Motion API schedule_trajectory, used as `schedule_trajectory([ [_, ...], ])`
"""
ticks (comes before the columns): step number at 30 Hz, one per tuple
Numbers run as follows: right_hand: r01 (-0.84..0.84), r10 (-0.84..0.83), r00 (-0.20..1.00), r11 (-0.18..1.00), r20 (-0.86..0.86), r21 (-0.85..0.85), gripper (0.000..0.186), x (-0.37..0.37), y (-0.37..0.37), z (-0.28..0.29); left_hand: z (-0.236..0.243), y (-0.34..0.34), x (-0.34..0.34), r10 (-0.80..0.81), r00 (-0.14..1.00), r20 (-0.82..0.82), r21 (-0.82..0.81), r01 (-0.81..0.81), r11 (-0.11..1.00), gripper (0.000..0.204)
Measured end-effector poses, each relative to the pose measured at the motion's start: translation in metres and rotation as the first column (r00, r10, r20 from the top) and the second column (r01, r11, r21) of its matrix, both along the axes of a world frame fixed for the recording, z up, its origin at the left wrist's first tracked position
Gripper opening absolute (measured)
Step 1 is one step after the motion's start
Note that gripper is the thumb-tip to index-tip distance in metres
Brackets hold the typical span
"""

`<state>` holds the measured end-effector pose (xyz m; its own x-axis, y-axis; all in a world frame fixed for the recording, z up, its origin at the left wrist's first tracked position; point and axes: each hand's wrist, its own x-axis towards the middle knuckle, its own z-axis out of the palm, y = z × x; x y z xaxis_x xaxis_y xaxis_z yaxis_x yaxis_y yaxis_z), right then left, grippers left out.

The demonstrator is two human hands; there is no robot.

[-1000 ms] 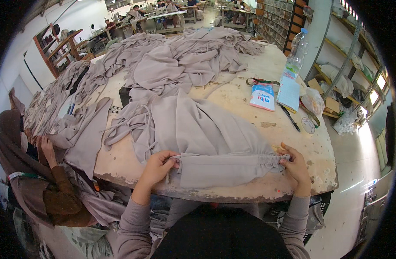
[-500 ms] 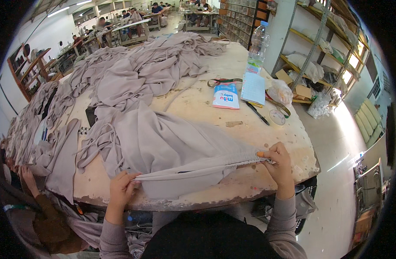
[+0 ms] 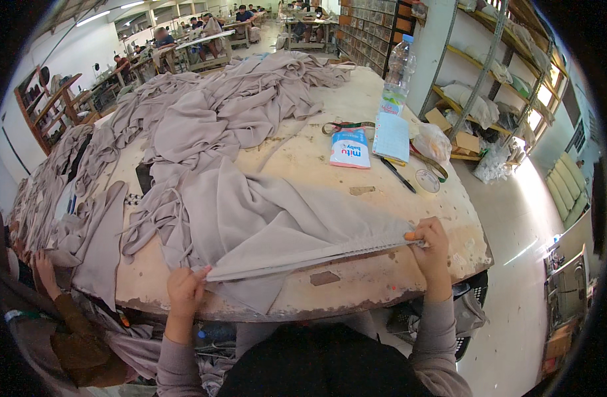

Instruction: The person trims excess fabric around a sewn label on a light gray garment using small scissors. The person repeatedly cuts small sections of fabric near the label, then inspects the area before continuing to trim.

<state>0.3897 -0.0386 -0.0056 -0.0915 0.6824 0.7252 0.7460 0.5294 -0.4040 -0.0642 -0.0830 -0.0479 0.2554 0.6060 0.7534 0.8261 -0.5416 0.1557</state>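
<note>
A mauve-grey fabric garment [image 3: 250, 205] lies loosely folded at the front of the table. Its long, narrow edge band is pulled taut between my hands. My left hand [image 3: 186, 289] pinches the band's left end near the table's front edge. At the other end, my right hand [image 3: 434, 251] grips the band with closed fingers. A small orange thing [image 3: 410, 235], perhaps a tool's handle, sticks out from that hand; the rest of it is hidden. Below the band, a thin flap of the cloth hangs over the tabletop.
A large heap of the same cloth [image 3: 217, 109] covers the table's back and left. Right of it are a blue-white packet [image 3: 349, 148], a notebook [image 3: 391, 137], a black pen [image 3: 397, 175], clear tape [image 3: 427, 180] and a plastic bottle [image 3: 399, 74]. A co-worker's hand [image 3: 46, 274] touches cloth at left.
The band is stretched straighter and the gathers by my right hand have flattened out. The cloth below it has shifted, uncovering a dark patch of tabletop.
</note>
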Motion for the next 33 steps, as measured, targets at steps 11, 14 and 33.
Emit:
schedule_trajectory([
  [11, 0.037, -0.087, 0.986, 0.948, 0.144, 0.316, 0.027, 0.016, -0.004, -0.033, 0.000, -0.013, -0.012, 0.070, 0.908, -0.413, 0.193, 0.013, 0.981, 0.040],
  [14, 0.024, -0.045, 0.996, 0.964, 0.075, 0.263, 0.026, 0.014, -0.009, -0.027, 0.004, -0.015, -0.005, 0.061, 0.926, -0.373, 0.111, -0.021, 0.994, 0.038],
  [33, -0.574, 0.592, 0.806, 0.776, -0.014, -0.262, 0.042, -0.121, -0.012, 0.045, 0.057, -0.003, 0.075, -0.117, 0.809, 0.576, -0.673, 0.551, 0.493, 0.016],
])
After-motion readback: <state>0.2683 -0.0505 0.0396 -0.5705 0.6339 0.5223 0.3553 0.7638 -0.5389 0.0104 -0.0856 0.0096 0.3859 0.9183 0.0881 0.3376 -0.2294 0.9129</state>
